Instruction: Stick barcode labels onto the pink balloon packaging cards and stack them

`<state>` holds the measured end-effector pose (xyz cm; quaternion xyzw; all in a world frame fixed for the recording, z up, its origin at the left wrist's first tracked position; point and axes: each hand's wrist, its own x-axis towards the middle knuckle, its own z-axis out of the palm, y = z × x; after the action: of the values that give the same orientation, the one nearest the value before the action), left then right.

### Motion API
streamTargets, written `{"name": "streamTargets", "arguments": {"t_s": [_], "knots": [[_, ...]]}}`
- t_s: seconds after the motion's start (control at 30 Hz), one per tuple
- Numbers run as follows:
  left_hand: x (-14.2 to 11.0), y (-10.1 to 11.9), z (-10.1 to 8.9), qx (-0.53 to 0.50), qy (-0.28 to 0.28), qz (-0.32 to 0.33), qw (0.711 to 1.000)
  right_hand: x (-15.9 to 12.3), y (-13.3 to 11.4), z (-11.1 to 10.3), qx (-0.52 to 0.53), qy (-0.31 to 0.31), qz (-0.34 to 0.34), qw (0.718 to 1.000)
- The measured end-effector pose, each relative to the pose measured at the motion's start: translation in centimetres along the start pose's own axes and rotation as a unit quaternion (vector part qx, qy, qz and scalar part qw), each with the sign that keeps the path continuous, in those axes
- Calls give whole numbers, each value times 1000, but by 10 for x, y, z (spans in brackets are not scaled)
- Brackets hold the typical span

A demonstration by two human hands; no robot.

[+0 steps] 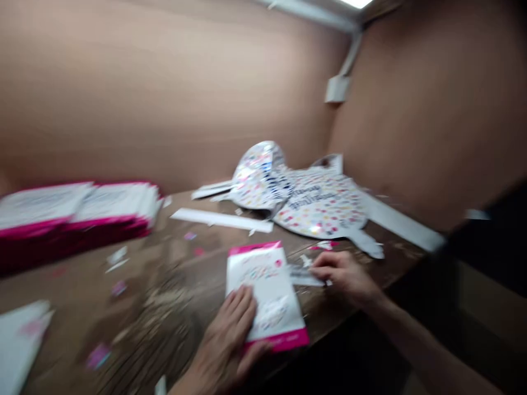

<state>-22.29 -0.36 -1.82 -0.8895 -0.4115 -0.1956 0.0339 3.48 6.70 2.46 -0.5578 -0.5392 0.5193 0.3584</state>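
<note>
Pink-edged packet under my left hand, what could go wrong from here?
The pink-edged packet sits near the wooden table's edge, so it could slide off under the left hand. The right hand works beside a silver foil strip, which might tear or snag. Loose paper scraps could get stuck to the packet.

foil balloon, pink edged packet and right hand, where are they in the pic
foil balloon (321, 206), head view, on its dotted printed face
pink edged packet (267, 291), head view, on its white front
right hand (341, 277), head view, on the back of the hand
</note>
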Motion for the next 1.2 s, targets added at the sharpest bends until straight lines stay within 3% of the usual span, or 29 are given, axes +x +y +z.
{"name": "streamTargets", "arguments": {"t_s": [0.07,0.17,0.3,0.57,0.87,1.2], "knots": [[-4,-6,2,-16,-93,-43,995,12,3,1,2,-36,28,999],[-2,-4,-1,-56,-137,-84,985,23,6,9,4,-74,56,996],[0,6,-5,-83,-127,-99,983,26,4,23,-21,-109,82,990],[-3,4,0,-93,-100,-105,985,30,-1,46,-78,-137,122,980],[1,6,-5,-98,-110,-101,984,34,0,65,-128,-160,107,973],[2,1,-2,-93,-135,-73,984,38,11,68,-198,-136,77,968]]}}
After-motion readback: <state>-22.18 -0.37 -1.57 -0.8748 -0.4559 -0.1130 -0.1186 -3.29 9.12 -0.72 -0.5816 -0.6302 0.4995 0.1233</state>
